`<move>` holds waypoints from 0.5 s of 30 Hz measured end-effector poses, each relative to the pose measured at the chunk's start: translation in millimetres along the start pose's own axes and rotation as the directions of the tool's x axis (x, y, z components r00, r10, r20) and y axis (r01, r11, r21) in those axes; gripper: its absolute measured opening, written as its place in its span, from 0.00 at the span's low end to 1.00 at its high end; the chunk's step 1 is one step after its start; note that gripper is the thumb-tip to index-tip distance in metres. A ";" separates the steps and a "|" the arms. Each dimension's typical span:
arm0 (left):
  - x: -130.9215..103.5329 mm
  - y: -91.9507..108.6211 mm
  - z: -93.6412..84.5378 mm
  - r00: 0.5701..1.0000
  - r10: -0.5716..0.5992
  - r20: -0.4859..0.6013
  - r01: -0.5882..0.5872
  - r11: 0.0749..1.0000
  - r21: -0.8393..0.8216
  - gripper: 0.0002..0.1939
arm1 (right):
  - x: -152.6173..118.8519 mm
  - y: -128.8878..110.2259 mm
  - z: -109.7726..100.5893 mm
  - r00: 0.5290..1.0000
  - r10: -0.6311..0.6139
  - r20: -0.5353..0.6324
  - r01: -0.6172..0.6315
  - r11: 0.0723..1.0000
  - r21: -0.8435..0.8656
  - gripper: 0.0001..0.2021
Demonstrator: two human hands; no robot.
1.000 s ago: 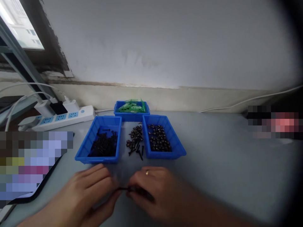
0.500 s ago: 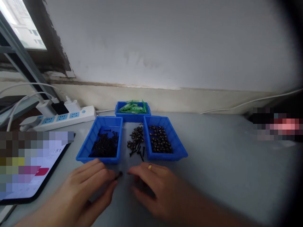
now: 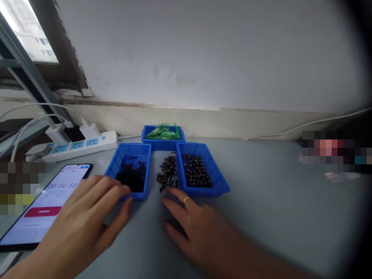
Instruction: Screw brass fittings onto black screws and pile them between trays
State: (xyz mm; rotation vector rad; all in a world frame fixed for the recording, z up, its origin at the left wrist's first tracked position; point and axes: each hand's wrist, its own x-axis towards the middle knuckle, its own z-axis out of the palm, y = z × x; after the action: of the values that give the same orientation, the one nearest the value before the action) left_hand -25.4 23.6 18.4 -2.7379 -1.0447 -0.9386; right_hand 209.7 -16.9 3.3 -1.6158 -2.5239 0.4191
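My left hand (image 3: 93, 217) is at the near edge of the left blue bin (image 3: 147, 162), its fingertips over the rim. Its thumb and forefinger are apart, with nothing visible between them. Black screws (image 3: 130, 176) lie heaped in that bin. My right hand (image 3: 193, 219), a gold ring on one finger, has its fingers spread and nothing seen in them. Its foremost fingertip is at the near end of a loose pile of screws with metallic pieces (image 3: 167, 168). Right of the pile, the right blue bin (image 3: 219, 176) holds dark, shiny metal pieces (image 3: 197, 174).
A smaller blue bin (image 3: 162, 145) with green plastic packets (image 3: 164, 132) stands at the back by the wall. On the left are a phone showing a timer (image 3: 40, 217) and a white power strip (image 3: 107, 142) with plugs and cables. A white cable (image 3: 276, 133) runs along the wall.
My left hand has moved left and up to the left bin; the screw between its fingers no longer shows. My right hand's fingers have spread and reached toward the loose pile.
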 end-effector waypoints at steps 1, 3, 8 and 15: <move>-0.9 5.0 0.8 0.998 0.063 0.029 -0.062 0.998 -0.007 0.05 | 0.1 0.6 0.8 1.000 0.001 -0.008 -0.001 1.000 -0.002 0.22; -2.7 14.1 3.8 0.980 0.183 0.079 -0.178 0.982 -0.063 0.07 | 0.4 1.8 2.2 1.000 0.015 -0.015 -0.015 1.000 -0.010 0.22; -6.1 22.5 14.3 0.933 0.241 0.266 -0.194 0.962 -0.190 0.14 | 1.0 4.0 2.3 0.999 -0.042 -0.023 0.042 0.999 0.033 0.19; -11.9 14.9 23.5 0.880 0.153 0.449 -0.092 0.984 -0.155 0.13 | 0.7 5.1 1.9 0.994 -0.096 -0.046 0.097 0.995 0.027 0.17</move>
State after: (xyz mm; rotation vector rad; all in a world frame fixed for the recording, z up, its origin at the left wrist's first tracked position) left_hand -10.8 11.4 -5.1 -3.1824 -0.8649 -0.3491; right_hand 213.4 -14.6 0.0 -1.4689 -2.5374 0.4029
